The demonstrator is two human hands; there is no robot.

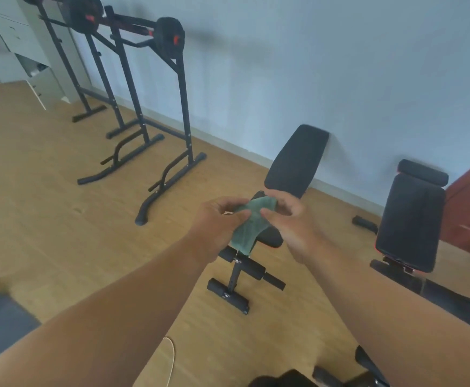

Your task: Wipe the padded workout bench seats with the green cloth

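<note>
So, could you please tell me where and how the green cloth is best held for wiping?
The green cloth hangs bunched between both hands, its upper edge pinched by the left hand and right hand, its tail dangling. Probably best to gather the upper middle from above into one palm, fingers curled over the folds, so a flat pad faces down toward the bench seat.

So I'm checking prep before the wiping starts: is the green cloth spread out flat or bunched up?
Bunched. The green cloth hangs crumpled between the left hand and right hand, both pinching its top.

Both hands (256, 222) raised, fingers (267, 213) pinched
</note>
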